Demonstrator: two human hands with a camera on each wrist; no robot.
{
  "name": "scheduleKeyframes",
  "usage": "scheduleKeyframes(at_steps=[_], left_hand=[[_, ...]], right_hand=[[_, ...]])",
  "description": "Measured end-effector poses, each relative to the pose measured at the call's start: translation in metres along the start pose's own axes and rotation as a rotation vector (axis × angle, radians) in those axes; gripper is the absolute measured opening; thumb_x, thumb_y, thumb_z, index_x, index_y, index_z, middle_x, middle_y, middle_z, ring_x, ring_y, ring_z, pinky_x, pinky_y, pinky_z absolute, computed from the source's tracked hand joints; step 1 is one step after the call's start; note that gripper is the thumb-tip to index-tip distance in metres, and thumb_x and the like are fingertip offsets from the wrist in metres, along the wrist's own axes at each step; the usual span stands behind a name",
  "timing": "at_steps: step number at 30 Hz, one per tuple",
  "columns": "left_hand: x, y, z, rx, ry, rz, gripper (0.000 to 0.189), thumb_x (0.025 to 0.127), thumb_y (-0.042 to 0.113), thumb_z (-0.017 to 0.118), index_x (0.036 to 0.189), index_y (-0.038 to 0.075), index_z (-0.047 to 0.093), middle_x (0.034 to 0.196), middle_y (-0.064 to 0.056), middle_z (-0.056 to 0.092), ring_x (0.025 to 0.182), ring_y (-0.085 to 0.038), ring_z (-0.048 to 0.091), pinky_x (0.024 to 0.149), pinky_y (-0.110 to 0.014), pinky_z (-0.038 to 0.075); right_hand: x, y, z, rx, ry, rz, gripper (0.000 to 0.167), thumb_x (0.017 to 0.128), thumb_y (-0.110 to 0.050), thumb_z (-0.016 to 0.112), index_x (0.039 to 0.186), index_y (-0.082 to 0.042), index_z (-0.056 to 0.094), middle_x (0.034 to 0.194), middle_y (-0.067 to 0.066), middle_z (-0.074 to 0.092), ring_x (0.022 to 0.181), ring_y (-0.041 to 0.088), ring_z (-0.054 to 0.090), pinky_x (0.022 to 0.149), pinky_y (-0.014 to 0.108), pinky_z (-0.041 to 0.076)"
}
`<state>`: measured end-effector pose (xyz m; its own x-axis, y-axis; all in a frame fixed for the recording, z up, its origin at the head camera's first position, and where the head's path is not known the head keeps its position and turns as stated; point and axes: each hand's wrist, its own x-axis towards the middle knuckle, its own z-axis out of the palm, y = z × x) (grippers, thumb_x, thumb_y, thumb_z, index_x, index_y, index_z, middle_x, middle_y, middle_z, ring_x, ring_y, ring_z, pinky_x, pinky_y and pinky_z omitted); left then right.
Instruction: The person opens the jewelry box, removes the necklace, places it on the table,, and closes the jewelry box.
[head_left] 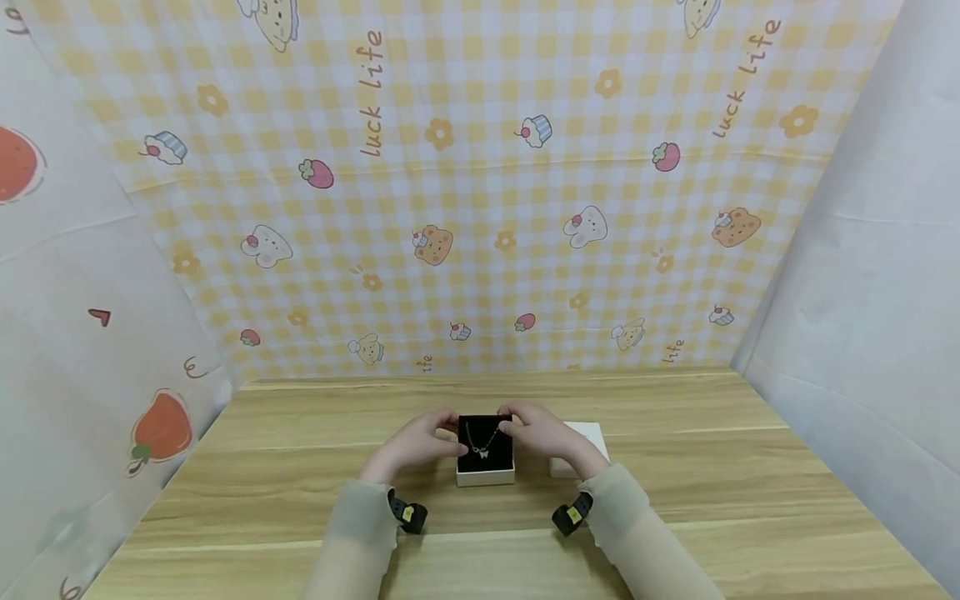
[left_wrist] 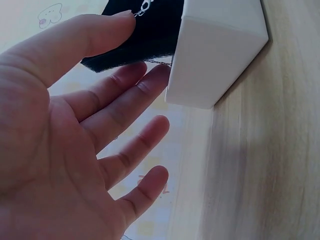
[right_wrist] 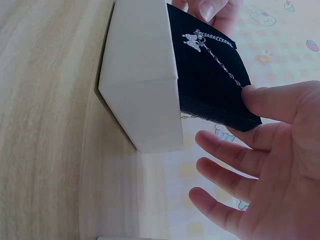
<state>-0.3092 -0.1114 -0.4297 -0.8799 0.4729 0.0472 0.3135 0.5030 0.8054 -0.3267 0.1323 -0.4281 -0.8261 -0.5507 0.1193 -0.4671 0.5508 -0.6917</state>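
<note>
A small white box (head_left: 485, 478) stands on the table, with a black jewellery pad (head_left: 482, 425) tilted up out of it. A silver necklace with a butterfly pendant (right_wrist: 192, 42) lies across the pad's face, and bits of chain show behind the pad. My left hand (head_left: 418, 439) pinches the pad's left side, thumb on the face and index and middle fingers behind; its other fingers spread loosely. On the opposite side my right hand (right_wrist: 270, 145) pinches the pad's upper corner between thumb and index finger, with the remaining fingers extended.
A white box lid (head_left: 591, 433) lies on the wooden table (head_left: 315, 500), just right of the box and partly behind my right wrist. A yellow checked cloth (head_left: 480, 192) hangs at the table's back edge, with white cloths at both sides.
</note>
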Motion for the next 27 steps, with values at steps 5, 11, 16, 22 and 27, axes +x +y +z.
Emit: scheduleKeyframes(at_steps=[5, 11, 16, 22, 27], left_hand=[[0.001, 0.001, -0.001, 0.004, 0.004, 0.006, 0.033, 0.084, 0.021, 0.073, 0.113, 0.007, 0.065, 0.113, -0.006, 0.065, 0.114, -0.029, 0.055, 0.100, -0.056, 0.036], [0.001, 0.000, -0.002, -0.002, 0.006, 0.021, 0.034, 0.085, 0.022, 0.072, 0.115, 0.007, 0.064, 0.114, -0.005, 0.065, 0.113, -0.028, 0.055, 0.100, -0.057, 0.035], [0.001, 0.002, -0.002, -0.027, 0.000, 0.034, 0.036, 0.086, 0.023, 0.070, 0.117, 0.006, 0.064, 0.111, -0.005, 0.065, 0.111, -0.027, 0.056, 0.100, -0.058, 0.035], [0.003, 0.003, -0.001, -0.093, -0.011, 0.001, 0.035, 0.087, 0.022, 0.069, 0.116, 0.003, 0.064, 0.104, -0.004, 0.068, 0.103, -0.021, 0.060, 0.097, -0.052, 0.040], [0.004, 0.004, 0.000, -0.119, -0.018, -0.008, 0.035, 0.088, 0.023, 0.069, 0.116, 0.002, 0.064, 0.105, -0.005, 0.069, 0.100, -0.019, 0.062, 0.096, -0.048, 0.043]], right_hand=[[-0.001, 0.000, -0.002, -0.006, 0.019, 0.002, 0.023, 0.100, -0.016, 0.051, 0.115, -0.003, 0.063, 0.120, 0.012, 0.062, 0.119, 0.033, 0.053, 0.099, 0.053, 0.039], [-0.003, -0.004, -0.006, 0.008, 0.036, 0.024, 0.027, 0.100, -0.016, 0.051, 0.119, -0.001, 0.062, 0.125, 0.015, 0.060, 0.122, 0.034, 0.051, 0.101, 0.053, 0.038], [-0.005, -0.007, -0.009, 0.022, 0.050, 0.037, 0.028, 0.100, -0.017, 0.051, 0.120, 0.000, 0.061, 0.126, 0.016, 0.059, 0.123, 0.034, 0.050, 0.102, 0.052, 0.038], [-0.006, -0.010, -0.011, 0.035, 0.066, 0.022, 0.028, 0.101, -0.018, 0.050, 0.120, 0.000, 0.060, 0.127, 0.017, 0.058, 0.123, 0.036, 0.049, 0.101, 0.053, 0.038], [-0.007, -0.013, -0.013, 0.050, 0.090, 0.029, 0.027, 0.101, -0.017, 0.049, 0.120, -0.001, 0.060, 0.127, 0.017, 0.058, 0.122, 0.034, 0.050, 0.099, 0.052, 0.040]])
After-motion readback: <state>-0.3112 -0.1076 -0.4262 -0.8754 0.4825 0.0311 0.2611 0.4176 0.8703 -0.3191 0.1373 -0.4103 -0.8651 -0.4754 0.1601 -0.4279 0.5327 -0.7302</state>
